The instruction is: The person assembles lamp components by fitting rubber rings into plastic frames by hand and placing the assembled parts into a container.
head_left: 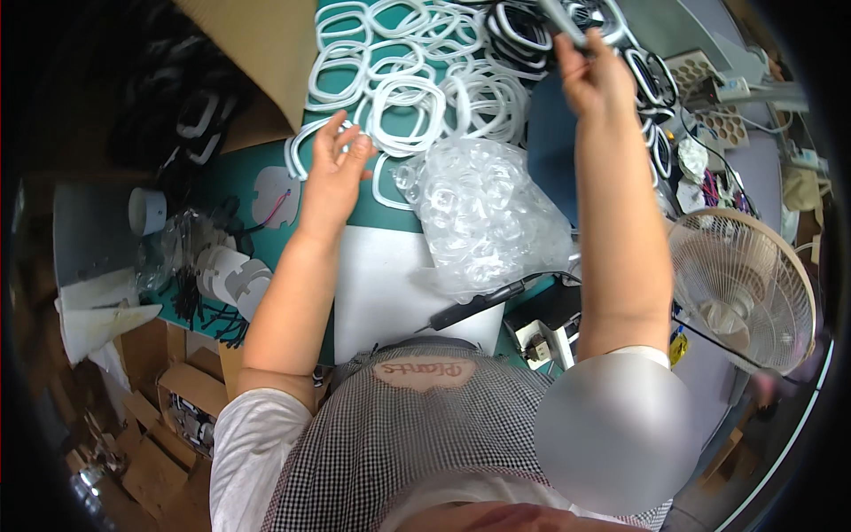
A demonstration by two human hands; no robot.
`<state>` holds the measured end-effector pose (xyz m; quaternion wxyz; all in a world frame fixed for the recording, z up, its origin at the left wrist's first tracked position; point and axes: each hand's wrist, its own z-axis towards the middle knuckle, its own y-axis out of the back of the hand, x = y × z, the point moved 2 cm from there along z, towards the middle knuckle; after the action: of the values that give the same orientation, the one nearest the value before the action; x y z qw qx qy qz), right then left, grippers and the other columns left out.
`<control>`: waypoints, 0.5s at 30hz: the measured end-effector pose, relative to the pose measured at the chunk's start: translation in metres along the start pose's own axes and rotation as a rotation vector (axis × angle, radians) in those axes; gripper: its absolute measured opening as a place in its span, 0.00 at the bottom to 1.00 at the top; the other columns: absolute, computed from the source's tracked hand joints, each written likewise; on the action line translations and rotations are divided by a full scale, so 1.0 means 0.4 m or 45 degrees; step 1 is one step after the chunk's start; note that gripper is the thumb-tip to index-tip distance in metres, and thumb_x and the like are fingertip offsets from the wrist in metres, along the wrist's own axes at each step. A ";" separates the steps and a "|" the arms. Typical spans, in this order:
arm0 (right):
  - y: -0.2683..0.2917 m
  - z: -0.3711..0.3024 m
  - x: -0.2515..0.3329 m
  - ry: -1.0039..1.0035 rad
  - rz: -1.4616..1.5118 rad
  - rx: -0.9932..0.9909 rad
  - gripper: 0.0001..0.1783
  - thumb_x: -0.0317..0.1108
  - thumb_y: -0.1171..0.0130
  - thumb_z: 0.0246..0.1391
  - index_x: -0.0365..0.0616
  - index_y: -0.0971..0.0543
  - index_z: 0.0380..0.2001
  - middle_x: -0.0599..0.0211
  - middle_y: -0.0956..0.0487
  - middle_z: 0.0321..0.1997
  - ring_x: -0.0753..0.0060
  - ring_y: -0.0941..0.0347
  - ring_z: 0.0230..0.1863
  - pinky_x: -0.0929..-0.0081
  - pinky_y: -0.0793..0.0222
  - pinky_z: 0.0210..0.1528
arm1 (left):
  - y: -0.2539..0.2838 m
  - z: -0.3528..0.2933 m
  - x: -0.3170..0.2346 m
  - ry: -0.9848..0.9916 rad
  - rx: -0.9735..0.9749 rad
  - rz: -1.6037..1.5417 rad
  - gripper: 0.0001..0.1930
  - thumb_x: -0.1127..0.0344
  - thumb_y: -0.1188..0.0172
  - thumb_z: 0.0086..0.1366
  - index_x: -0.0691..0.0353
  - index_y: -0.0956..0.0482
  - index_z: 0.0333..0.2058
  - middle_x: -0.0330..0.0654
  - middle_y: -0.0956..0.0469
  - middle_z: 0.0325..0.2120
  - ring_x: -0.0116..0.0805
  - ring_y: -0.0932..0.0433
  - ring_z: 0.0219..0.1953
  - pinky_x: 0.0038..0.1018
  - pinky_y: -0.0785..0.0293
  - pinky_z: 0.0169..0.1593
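My left hand (335, 173) hovers over the green mat with its fingers apart, holding nothing. Beside it lies a white rounded frame (299, 149); whether the fingers touch it I cannot tell. At the far right my right hand (605, 78) is closed on a light grey, bar-like frame piece (562, 19), partly cut off by the picture's top edge. Many white rounded frames (408, 115) lie in rows and stacks between the hands. Black frames (514, 40) are stacked just left of the right hand. Closer to me sits a clear plastic bag (487, 213) of small transparent parts.
A black pen-shaped tool (474, 308) with a cord lies across a white board (377, 275). A beige fan (740, 288) stands at the right, below power strips (720, 129). An open cardboard box (257, 53) rises at the far left. White curved parts (232, 275) and dark cables lie left.
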<state>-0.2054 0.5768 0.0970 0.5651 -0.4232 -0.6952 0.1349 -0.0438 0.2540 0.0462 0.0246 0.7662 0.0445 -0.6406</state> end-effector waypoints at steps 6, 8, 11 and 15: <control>-0.035 0.166 0.097 0.131 -0.015 0.143 0.31 0.37 0.42 0.59 0.27 0.42 0.56 0.33 0.34 0.54 0.35 0.33 0.56 0.48 0.24 0.51 | 0.048 -0.031 0.076 0.137 0.050 0.016 0.28 0.55 0.47 0.68 0.63 0.39 0.60 0.47 0.32 0.55 0.30 0.25 0.46 0.24 0.29 0.41; -0.089 0.070 0.041 0.039 -0.172 -0.012 0.30 0.34 0.44 0.59 0.26 0.43 0.57 0.25 0.36 0.55 0.36 0.28 0.51 0.58 0.20 0.48 | 0.085 -0.031 0.091 0.222 0.038 0.052 0.23 0.56 0.45 0.67 0.62 0.32 0.56 0.41 0.28 0.49 0.27 0.26 0.43 0.23 0.30 0.40; -0.110 -0.069 -0.101 -0.119 -0.503 0.282 0.24 0.34 0.46 0.61 0.26 0.34 0.53 0.45 0.23 0.47 0.55 0.22 0.46 0.72 0.20 0.45 | 0.199 -0.034 0.122 0.260 -0.141 0.208 0.20 0.58 0.45 0.66 0.63 0.28 0.53 0.39 0.24 0.43 0.26 0.25 0.41 0.22 0.30 0.39; -0.076 -0.325 -0.243 -0.256 -0.963 0.486 0.21 0.35 0.46 0.60 0.32 0.29 0.52 0.55 0.21 0.46 0.71 0.22 0.34 0.79 0.24 0.38 | 0.372 0.076 0.185 -0.083 -0.567 0.511 0.21 0.57 0.39 0.61 0.65 0.26 0.48 0.47 0.22 0.40 0.33 0.22 0.37 0.28 0.27 0.43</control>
<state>-0.1014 0.4486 0.0944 0.5725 -0.0116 -0.8154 0.0850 -0.0456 0.1059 -0.0347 0.3195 0.7146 0.0306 -0.6215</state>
